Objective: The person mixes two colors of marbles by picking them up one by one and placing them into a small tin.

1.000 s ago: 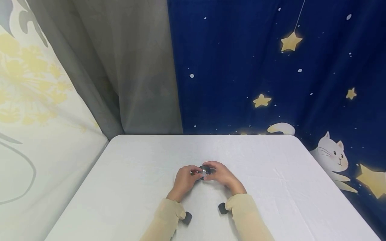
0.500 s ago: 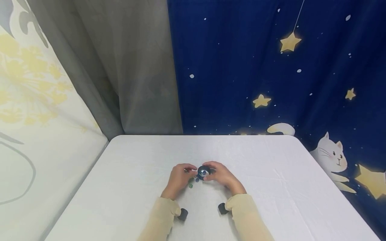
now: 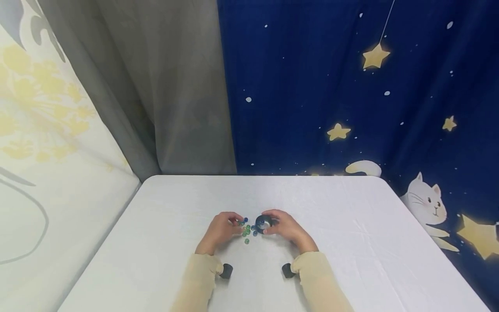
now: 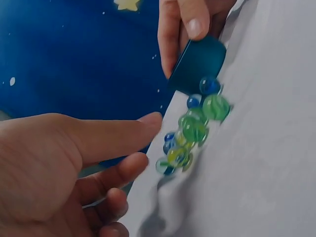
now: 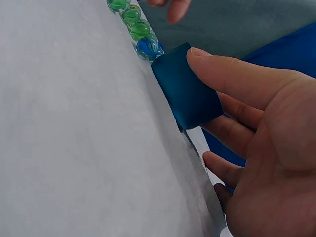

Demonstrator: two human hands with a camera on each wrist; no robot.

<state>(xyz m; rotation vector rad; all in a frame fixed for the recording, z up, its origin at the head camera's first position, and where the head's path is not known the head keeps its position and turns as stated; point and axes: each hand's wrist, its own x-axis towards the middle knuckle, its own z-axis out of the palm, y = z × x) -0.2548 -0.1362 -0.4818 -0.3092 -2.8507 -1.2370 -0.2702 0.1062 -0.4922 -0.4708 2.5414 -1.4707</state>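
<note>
R hand [image 3: 287,226] is gripping a dark blue-green cup [image 5: 185,91] btwn thumb & fingers, just below ctr of the head view. Cup is standing on the table [image 3: 175,203], its opening facing up, w/ something blue showing inside. L hand [image 3: 222,228] is resting a bit left of it, fingers loosely bent, thumb & index apart, holding nothing; can't tell if a fingertip is touching the nearest marbles.

Green & blue marbles [image 4: 193,130] are lying in a loose cluster btwn L hand & cup, low ctr of the head view; one green one is sitting slightly apart, nearer the bottom edge. In the left-wrist view they're running from ctr toward the cup at upper ctr, the nearest blue one right beside its wall. In the right-wrist view they're showing at upper L.

Beige sleeves [image 3: 323,277] are covering both forearms, w/ black blocks [image 3: 288,270] sitting at the wrists. Behind, a grey curtain [image 3: 187,86] is hanging upper L of ctr, a navy starry curtain [image 3: 292,86] upper R.
</note>
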